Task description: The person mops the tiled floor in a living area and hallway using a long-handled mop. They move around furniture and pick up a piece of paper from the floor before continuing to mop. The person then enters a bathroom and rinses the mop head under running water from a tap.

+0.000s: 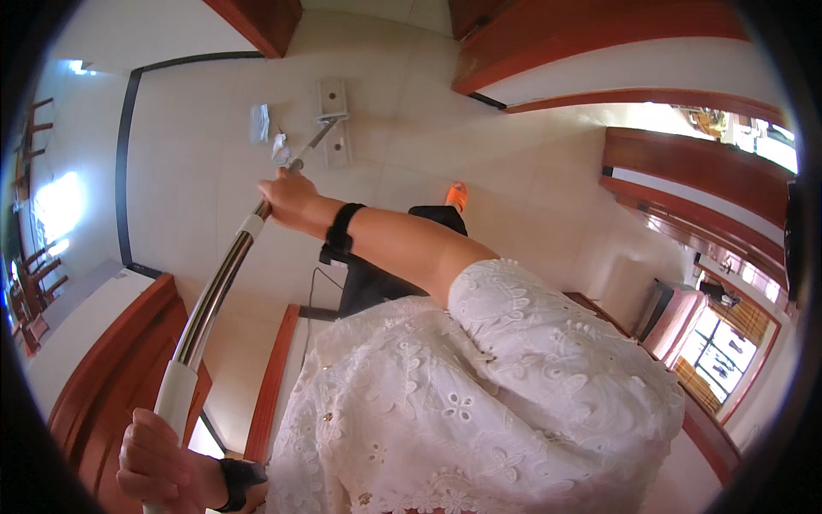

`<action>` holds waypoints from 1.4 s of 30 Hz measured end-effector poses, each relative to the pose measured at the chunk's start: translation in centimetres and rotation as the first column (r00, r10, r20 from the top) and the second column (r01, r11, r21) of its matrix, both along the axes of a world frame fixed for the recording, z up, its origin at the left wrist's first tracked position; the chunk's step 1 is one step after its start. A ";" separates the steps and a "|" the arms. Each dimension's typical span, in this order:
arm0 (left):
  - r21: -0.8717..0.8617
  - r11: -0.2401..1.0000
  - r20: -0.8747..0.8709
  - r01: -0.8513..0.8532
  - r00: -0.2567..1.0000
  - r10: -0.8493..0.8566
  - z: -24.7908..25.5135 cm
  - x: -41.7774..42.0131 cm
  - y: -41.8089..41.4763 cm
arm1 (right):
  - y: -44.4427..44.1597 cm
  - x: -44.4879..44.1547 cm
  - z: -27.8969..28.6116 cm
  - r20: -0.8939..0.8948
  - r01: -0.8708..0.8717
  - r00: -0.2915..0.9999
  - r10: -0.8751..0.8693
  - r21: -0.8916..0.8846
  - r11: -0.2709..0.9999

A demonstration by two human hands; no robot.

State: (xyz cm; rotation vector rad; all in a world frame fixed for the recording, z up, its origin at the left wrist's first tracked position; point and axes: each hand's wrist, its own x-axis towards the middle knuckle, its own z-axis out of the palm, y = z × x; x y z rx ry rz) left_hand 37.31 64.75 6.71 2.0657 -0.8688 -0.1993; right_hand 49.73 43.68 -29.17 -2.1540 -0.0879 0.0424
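My left hand (pixel 154 459), at the lower left, grips the white upper sleeve of a long mop handle (pixel 215 302). Farther down that metal pole, my right hand (pixel 289 198) is closed around it, with the arm stretched across in front of my body. The pole slants away to a flat mop head (pixel 332 122), a pale rectangular plate with two dark round spots, lying on the tiled floor (pixel 411 128). Just left of the head are a crumpled white tissue (pixel 280 149) and a flat light-blue packet or sheet (pixel 259 123).
An orange slipper (pixel 457 194) is on my foot. A thin cable (pixel 312 302) hangs beside my dark clothing. Reddish wooden door frames (pixel 475 64) project at the upper right, and a wooden door (pixel 122 379) stands at the lower left. Wooden chairs (pixel 42 283) show at the far left.
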 end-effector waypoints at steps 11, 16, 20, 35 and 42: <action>-0.427 0.903 -0.122 -0.051 0.993 -0.002 -8.8 5.2 -12.2 | -12.8 -2.7 -5.2 -0.137 0.190 0.967 -0.214 -0.171 0.967; -0.335 0.931 -0.075 -0.147 0.989 0.129 -6.3 4.4 -10.6 | -8.5 -0.7 -5.0 -0.023 0.187 0.981 -0.195 -0.181 0.966; -0.255 0.920 -0.009 -0.298 0.952 0.306 -2.7 3.1 -9.5 | -3.4 2.9 -2.4 -0.107 -0.010 0.994 -0.005 -0.133 0.991; -0.738 0.175 -0.569 -0.652 0.461 -0.681 -1.0 9.0 -7.8 | -6.3 0.9 0.4 -0.011 0.025 1.000 -0.024 0.225 0.974; -0.404 0.903 0.176 0.144 0.981 -0.077 -5.0 14.6 -10.5 | -21.1 -21.7 -13.6 -0.475 0.555 0.696 -0.539 -0.122 0.823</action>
